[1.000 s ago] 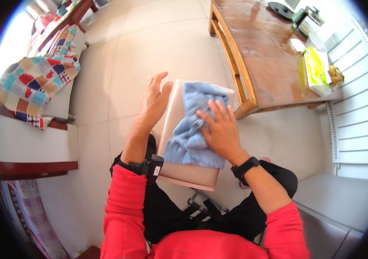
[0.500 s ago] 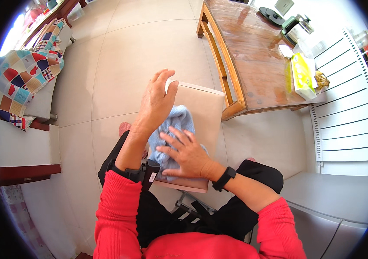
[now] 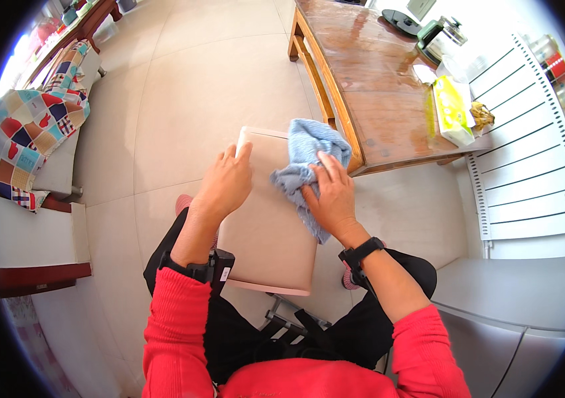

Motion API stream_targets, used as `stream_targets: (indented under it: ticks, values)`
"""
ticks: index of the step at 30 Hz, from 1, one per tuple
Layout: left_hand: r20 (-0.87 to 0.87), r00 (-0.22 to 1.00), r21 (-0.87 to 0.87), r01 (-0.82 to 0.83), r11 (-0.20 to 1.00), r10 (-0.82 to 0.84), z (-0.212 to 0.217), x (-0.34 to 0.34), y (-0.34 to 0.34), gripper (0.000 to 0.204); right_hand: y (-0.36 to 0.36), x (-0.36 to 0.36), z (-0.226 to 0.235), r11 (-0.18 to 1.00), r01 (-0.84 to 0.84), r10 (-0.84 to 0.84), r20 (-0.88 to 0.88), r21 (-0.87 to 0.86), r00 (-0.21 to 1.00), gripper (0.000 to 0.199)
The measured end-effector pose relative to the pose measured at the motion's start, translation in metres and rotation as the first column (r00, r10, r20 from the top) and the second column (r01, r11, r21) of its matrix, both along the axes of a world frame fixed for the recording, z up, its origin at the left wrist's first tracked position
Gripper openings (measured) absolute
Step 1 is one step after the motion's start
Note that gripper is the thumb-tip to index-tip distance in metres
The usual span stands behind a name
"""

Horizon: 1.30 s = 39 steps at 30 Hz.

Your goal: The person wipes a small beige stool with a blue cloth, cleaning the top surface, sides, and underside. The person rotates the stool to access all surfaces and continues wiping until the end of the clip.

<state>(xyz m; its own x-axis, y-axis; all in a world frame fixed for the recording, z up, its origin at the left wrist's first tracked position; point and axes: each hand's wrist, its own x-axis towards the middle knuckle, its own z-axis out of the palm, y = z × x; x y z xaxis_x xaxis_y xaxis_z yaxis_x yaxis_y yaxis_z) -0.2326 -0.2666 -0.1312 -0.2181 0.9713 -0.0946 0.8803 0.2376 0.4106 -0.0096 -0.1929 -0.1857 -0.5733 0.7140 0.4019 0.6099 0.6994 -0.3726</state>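
Note:
Between my knees stands a pinkish-beige box (image 3: 266, 232) with a flat, smooth top and a pink near rim. My left hand (image 3: 221, 186) straddles its left edge, thumb on the top side and fingers bent over the outside; the fingertips are partly hidden. A crumpled light-blue cloth (image 3: 305, 149) lies over the box's right edge, hanging partly past it near the table corner. My right hand (image 3: 332, 199) presses on the cloth and holds it, fingers bent into the folds.
A wooden table (image 3: 388, 99) stands close at the right, with a yellow tissue pack (image 3: 453, 109) and a glass jug (image 3: 443, 43) on it. Behind it is a white radiator (image 3: 528, 152). A patchwork-covered seat (image 3: 30, 132) is at the left, a grey cabinet (image 3: 508, 292) at lower right.
My right hand has carried the cloth from the middle of the box top to its right edge, farther away. My left hand has come down and back onto the left edge.

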Motion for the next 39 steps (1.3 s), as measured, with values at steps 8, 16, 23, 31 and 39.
stream_targets:
  ticks: [8, 16, 23, 31, 39]
  values:
    - [-0.094, 0.992, -0.017, 0.080, 0.997, -0.081, -0.019, -0.008, -0.003, 0.038, -0.031, 0.007, 0.000, 0.998, -0.055, 0.055, -0.012, -0.028, 0.998, 0.041]
    - [-0.165, 0.981, -0.047, 0.094, 0.994, -0.100, -0.023, -0.009, -0.002, 0.040, -0.113, 0.022, 0.015, 0.745, -0.653, 0.657, -0.023, -0.133, 0.754, 0.044]
    - [-0.241, 0.965, -0.033, 0.098, 0.995, -0.104, -0.020, -0.007, -0.004, 0.032, -0.081, 0.023, 0.010, 0.788, -0.610, 0.613, 0.026, -0.079, 0.789, 0.041]
    - [-0.166, 0.986, -0.003, 0.017, 1.000, -0.017, -0.006, -0.011, -0.010, 0.035, 0.004, 0.005, 0.016, 0.991, -0.133, 0.134, 0.053, -0.017, 0.990, 0.041]
    - [-0.178, 0.983, 0.007, -0.048, 0.999, 0.049, 0.012, -0.016, -0.012, 0.043, -0.022, -0.030, 0.008, 0.954, -0.300, 0.300, 0.039, -0.010, 0.953, 0.043]
